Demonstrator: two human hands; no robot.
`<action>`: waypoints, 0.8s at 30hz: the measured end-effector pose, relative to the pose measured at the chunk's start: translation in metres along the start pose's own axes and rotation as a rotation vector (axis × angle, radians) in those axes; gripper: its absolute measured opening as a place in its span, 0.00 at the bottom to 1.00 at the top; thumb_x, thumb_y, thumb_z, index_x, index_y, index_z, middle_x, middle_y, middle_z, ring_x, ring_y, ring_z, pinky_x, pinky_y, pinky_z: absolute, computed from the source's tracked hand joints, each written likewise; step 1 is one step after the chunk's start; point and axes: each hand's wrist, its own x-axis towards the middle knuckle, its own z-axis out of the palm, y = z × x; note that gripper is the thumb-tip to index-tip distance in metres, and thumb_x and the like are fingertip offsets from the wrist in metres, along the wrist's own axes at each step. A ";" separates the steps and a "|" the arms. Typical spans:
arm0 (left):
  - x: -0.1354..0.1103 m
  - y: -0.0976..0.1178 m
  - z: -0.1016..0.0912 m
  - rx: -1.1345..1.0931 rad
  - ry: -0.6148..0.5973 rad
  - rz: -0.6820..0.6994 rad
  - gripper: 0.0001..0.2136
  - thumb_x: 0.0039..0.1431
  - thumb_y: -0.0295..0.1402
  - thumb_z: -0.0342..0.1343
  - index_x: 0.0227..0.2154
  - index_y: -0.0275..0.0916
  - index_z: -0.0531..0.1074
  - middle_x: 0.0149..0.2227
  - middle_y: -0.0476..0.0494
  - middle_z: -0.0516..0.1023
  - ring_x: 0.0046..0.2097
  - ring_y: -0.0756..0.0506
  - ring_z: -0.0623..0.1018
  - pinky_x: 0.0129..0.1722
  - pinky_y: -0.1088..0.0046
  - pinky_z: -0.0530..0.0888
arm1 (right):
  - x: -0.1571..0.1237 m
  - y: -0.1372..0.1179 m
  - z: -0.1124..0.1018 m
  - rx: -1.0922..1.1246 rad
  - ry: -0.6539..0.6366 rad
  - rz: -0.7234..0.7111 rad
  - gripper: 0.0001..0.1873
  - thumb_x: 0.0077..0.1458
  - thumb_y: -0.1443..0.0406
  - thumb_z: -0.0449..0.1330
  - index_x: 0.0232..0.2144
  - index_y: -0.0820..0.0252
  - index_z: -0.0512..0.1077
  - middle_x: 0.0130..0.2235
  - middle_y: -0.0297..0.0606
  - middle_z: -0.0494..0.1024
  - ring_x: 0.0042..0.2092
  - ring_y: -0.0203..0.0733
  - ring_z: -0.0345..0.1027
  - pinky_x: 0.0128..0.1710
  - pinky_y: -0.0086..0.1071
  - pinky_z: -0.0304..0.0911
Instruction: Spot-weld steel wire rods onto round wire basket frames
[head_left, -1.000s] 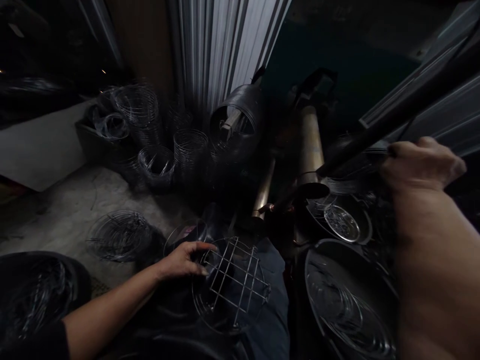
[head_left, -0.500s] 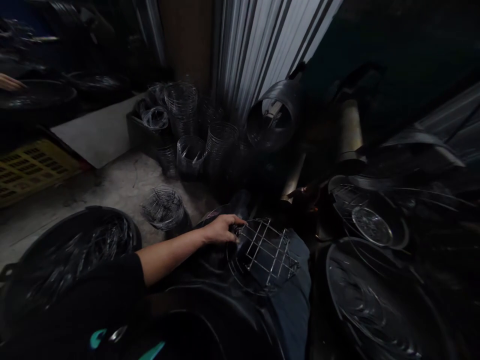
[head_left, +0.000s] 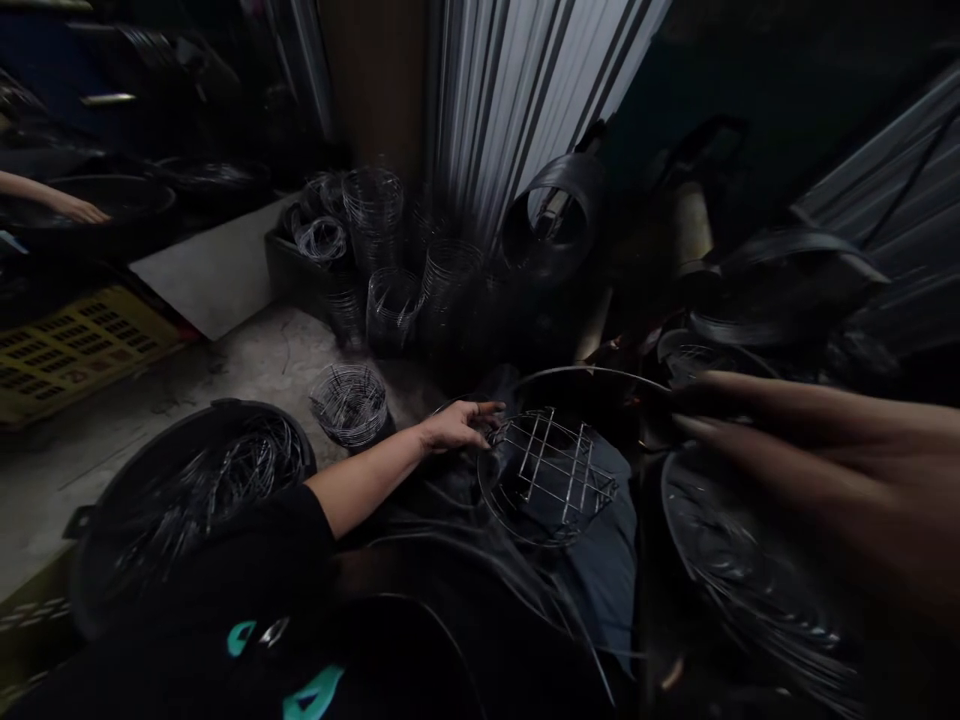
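Note:
My left hand point(head_left: 459, 426) grips the left edge of a round wire grill rack point(head_left: 559, 470), with thumb and forefinger at its rim. The rack has crossed bars and lies over grey-blue cloth point(head_left: 611, 560) at my lap. From the right edge reaches my right hand point(head_left: 810, 450), large and smeared by motion. Its fingertips are pinched on the end of a thin curved wire point(head_left: 592, 370), which arches over the far side of the rack. A basin point(head_left: 742, 560) holding many wire rings stands below my right hand.
A black tub point(head_left: 202, 510) of bent wires stands at left, beside a stack of wire rings point(head_left: 349, 405). More wire stacks point(head_left: 394, 305) stand behind. A yellow crate point(head_left: 90, 345) and another person's hand point(head_left: 79, 208) are at far left. A metal drum point(head_left: 551, 215) is by the corrugated sheet.
My right hand has come into view from the right with a curved wire. The view has shifted slightly; my left hand stays at the rack's edge. The other person's hand reaches further in.

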 end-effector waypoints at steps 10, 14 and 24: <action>0.016 0.015 -0.006 -0.002 0.125 -0.142 0.22 0.47 0.25 0.60 0.49 0.31 0.72 0.26 0.46 0.77 0.22 0.56 0.70 0.19 0.82 0.60 | -0.015 0.141 0.097 0.283 0.167 0.517 0.18 0.29 0.57 0.64 0.25 0.61 0.77 0.30 0.44 0.79 0.42 0.60 0.73 0.43 0.48 0.68; 0.036 0.020 0.005 0.029 0.199 -0.102 0.22 0.46 0.21 0.59 0.48 0.31 0.72 0.27 0.48 0.77 0.25 0.56 0.72 0.25 0.82 0.67 | -0.038 0.165 0.104 0.491 0.144 0.605 0.24 0.29 0.54 0.66 0.31 0.61 0.78 0.28 0.41 0.79 0.32 0.50 0.74 0.27 0.37 0.71; 0.063 0.019 0.026 0.084 0.154 -0.025 0.35 0.38 0.11 0.53 0.55 0.33 0.67 0.35 0.47 0.77 0.26 0.57 0.71 0.26 0.84 0.68 | -0.042 0.183 0.107 0.720 0.114 0.746 0.22 0.27 0.60 0.69 0.31 0.59 0.77 0.24 0.34 0.76 0.21 0.38 0.66 0.17 0.29 0.62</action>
